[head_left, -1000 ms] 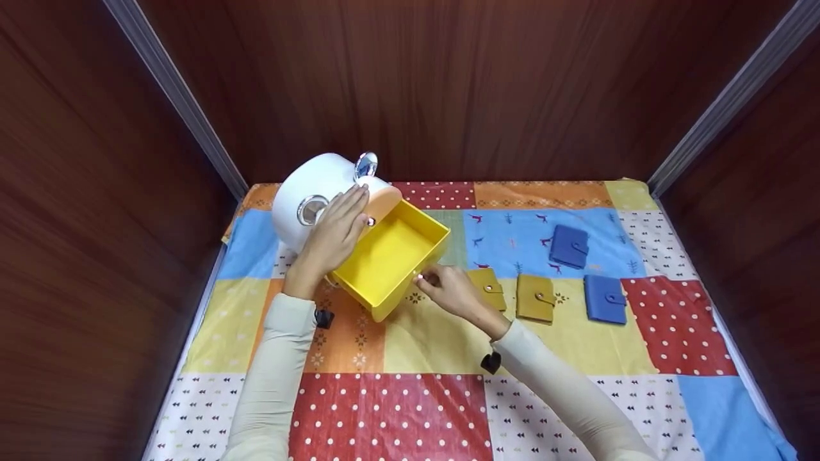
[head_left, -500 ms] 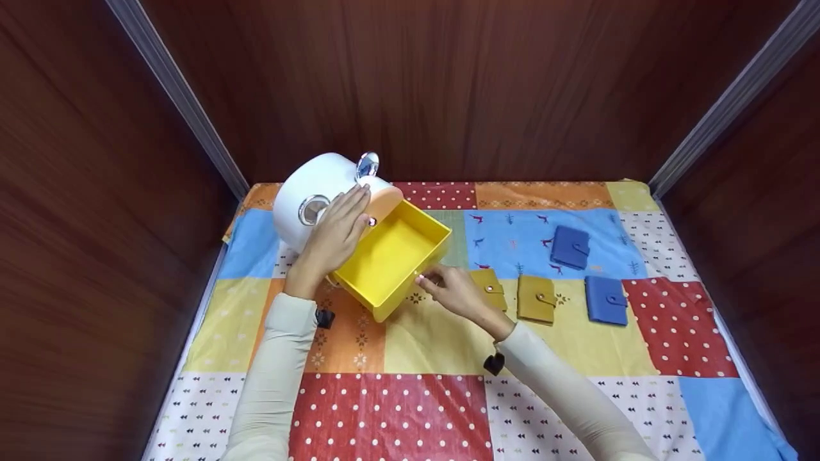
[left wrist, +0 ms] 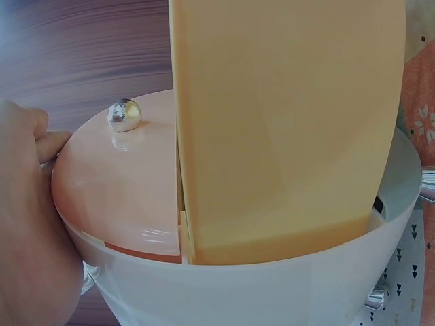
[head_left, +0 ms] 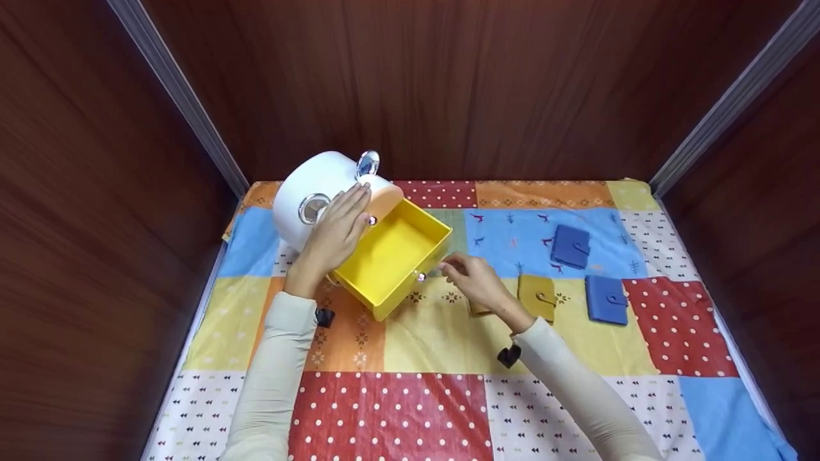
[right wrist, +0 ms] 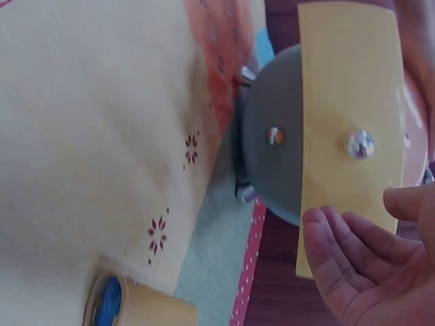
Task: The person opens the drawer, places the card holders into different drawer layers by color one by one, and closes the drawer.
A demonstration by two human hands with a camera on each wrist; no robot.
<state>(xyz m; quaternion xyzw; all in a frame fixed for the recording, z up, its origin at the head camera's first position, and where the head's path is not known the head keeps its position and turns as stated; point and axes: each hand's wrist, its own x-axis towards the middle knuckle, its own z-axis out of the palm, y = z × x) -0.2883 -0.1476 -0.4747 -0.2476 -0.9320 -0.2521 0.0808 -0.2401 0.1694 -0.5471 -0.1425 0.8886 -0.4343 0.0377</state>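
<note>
A white round-bodied drawer box (head_left: 314, 176) stands at the back left, its yellow drawer (head_left: 392, 256) pulled far out. My left hand (head_left: 335, 232) rests on the box with fingers straight, beside the peach drawer front (head_left: 385, 202). My right hand (head_left: 474, 280) is just right of the yellow drawer's silver knob (head_left: 421, 277), apart from it and holding nothing. In the right wrist view its fingers are loosely bent near the yellow front (right wrist: 350, 75), above which the knob (right wrist: 360, 145) shows. A grey drawer front (right wrist: 272, 176) sits shut on one side of it.
A mustard card wallet (head_left: 537, 299) lies right of my right hand; another mustard wallet (head_left: 479, 309) is partly hidden under that hand. Farther right are a blue wallet (head_left: 606, 299) and a darker blue wallet (head_left: 570, 246). Wooden walls (head_left: 448, 89) enclose the patchwork cloth (head_left: 391, 410).
My right hand has let go of the yellow drawer's knob and moved right and slightly back, uncovering the knob. My left hand and the drawer have stayed in place.
</note>
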